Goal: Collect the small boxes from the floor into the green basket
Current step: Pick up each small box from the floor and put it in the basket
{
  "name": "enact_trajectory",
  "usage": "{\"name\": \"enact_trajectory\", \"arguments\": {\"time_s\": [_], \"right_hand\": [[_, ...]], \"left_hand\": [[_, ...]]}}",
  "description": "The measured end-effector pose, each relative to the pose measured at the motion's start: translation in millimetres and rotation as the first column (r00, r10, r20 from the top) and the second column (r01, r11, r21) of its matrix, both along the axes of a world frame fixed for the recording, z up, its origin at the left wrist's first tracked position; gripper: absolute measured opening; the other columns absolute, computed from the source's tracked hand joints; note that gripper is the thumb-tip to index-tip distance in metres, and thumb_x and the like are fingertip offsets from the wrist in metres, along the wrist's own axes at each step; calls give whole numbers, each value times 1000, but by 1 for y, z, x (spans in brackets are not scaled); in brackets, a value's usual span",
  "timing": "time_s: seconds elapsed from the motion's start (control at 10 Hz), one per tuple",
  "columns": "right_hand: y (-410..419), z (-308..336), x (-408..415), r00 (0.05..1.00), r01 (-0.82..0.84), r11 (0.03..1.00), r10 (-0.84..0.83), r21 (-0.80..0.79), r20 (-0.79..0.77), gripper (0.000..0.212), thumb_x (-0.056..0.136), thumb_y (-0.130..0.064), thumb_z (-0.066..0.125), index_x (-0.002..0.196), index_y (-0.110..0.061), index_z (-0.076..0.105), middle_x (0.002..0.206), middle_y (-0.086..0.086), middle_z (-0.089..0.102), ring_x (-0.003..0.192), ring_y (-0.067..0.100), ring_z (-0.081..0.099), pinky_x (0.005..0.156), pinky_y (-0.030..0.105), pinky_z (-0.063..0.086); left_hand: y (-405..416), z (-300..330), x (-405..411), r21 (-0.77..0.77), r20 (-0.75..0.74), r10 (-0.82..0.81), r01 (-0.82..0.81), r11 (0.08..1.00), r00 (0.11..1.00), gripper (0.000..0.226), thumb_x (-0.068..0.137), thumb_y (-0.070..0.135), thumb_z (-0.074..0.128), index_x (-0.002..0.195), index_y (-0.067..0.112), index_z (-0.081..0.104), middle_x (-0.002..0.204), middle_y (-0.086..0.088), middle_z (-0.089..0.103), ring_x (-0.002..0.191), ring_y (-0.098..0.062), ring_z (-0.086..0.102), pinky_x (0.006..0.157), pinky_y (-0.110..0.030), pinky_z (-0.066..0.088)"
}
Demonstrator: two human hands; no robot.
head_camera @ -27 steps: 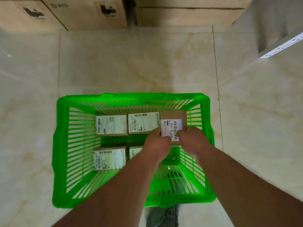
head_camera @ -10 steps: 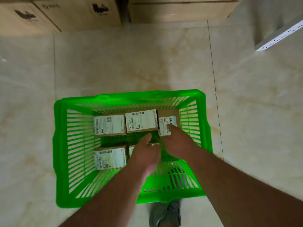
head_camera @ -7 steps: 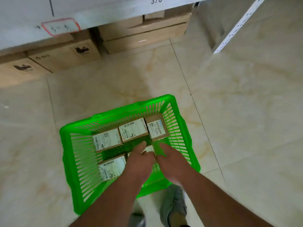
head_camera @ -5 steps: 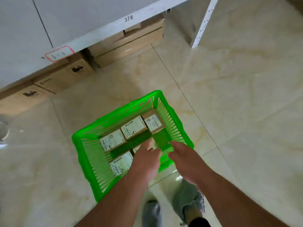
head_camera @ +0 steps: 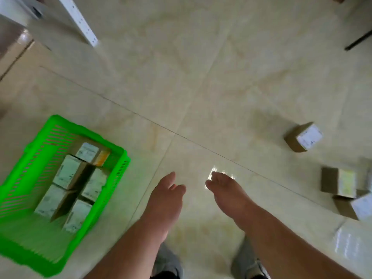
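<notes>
The green basket [head_camera: 112, 190] stands on the floor at the lower left, with several small labelled boxes [head_camera: 69, 174] inside it. My left hand [head_camera: 165, 198] and my right hand [head_camera: 227, 194] hover over bare floor to the right of the basket, both holding nothing, fingers loosely apart. On the floor at the right lie small brown boxes with white labels: one alone [head_camera: 303, 136], another [head_camera: 338, 182] lower down, and a third [head_camera: 354, 206] against it at the frame's edge. The picture is blurred by motion.
A white shelf post [head_camera: 80, 21] rises at the upper left. A dark table or stand leg [head_camera: 358, 40] shows at the upper right. My two shoes [head_camera: 169, 262] are at the bottom. Pale floor tiles lie between the basket and the loose boxes.
My hands have left the basket after setting a box in it, and the view has swung right. The basket now sits at the lower left and loose boxes have come into view at the right.
</notes>
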State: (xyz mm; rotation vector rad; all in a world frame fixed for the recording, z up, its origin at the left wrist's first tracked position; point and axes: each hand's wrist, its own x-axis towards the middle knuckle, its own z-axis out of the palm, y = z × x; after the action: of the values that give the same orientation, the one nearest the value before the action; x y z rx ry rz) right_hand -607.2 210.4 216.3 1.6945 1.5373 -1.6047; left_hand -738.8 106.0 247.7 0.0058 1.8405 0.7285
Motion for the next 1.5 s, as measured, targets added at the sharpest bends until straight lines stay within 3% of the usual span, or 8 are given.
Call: {"name": "enact_trajectory", "arguments": {"time_s": [0.1, 0.3, 0.5, 0.7, 0.9, 1.0, 1.3, 1.5], "right_hand": [[25, -7, 80, 993, 116, 993, -116, -1, 37, 10, 88, -46, 51, 89, -41, 43, 84, -20, 40, 87, 6, 43, 91, 30, 44], [70, -1, 225, 924, 371, 929, -370, 11, 94, 24, 93, -26, 58, 73, -22, 45, 71, -6, 45, 68, 16, 45, 62, 29, 37], [102, 12, 346, 889, 449, 893, -444, -32, 110, 18, 98, -33, 54, 112, -37, 43, 112, -7, 54, 99, 14, 53, 68, 16, 43], [139, 8, 412, 866, 463, 886, -460, 32, 197, 39, 99, -31, 53, 135, -16, 56, 113, 2, 62, 101, 23, 60, 88, 34, 49], [162, 6, 417, 852, 481, 876, -477, 39, 214, 36, 96, -31, 54, 127, -15, 61, 120, 11, 68, 111, 31, 65, 95, 42, 53], [178, 8, 415, 847, 493, 869, -489, 37, 209, 7, 95, -18, 54, 91, -16, 59, 86, 10, 55, 79, 28, 52, 74, 38, 43], [248, 37, 380, 843, 494, 867, -497, 71, 205, 22, 90, -20, 55, 73, -24, 42, 70, -3, 37, 62, 15, 37, 59, 32, 32], [312, 23, 369, 928, 316, 945, -327, 88, 180, 50, 100, -22, 51, 149, -14, 43, 132, 11, 59, 108, 27, 59, 77, 26, 42]], "left_hand": [[36, 0, 63, -27, 37, -127, 128, 991, 991, 59, 99, 20, 56, 155, 30, 41, 159, 9, 44, 142, -10, 45, 105, -26, 34], [107, 20, 179, -91, 58, -324, 328, 940, 944, 61, 93, 32, 57, 152, 36, 45, 155, 13, 48, 135, -15, 54, 113, -38, 41], [154, 22, 273, -134, 55, -385, 389, 911, 921, 74, 73, 44, 59, 147, 35, 51, 149, 11, 55, 131, -14, 58, 117, -43, 41], [186, 24, 331, -128, 87, -365, 373, 919, 927, 58, 92, 24, 63, 149, 24, 51, 149, 5, 55, 131, -17, 57, 116, -40, 41], [218, 15, 334, -116, 61, -428, 433, 894, 902, 70, 77, 43, 58, 146, 34, 52, 144, 10, 59, 123, -14, 62, 113, -39, 43], [243, 18, 327, -63, 80, -434, 439, 896, 898, 75, 75, 41, 56, 150, 33, 48, 146, 10, 56, 112, -6, 62, 104, -32, 47], [300, 24, 293, 17, 35, -415, 415, 910, 909, 57, 97, 22, 56, 153, 28, 45, 151, 7, 52, 120, -6, 53, 102, -25, 39], [326, 5, 310, 1, 110, -361, 363, 932, 926, 61, 93, 24, 57, 153, 26, 45, 151, 5, 53, 129, -14, 57, 110, -32, 42]]}}
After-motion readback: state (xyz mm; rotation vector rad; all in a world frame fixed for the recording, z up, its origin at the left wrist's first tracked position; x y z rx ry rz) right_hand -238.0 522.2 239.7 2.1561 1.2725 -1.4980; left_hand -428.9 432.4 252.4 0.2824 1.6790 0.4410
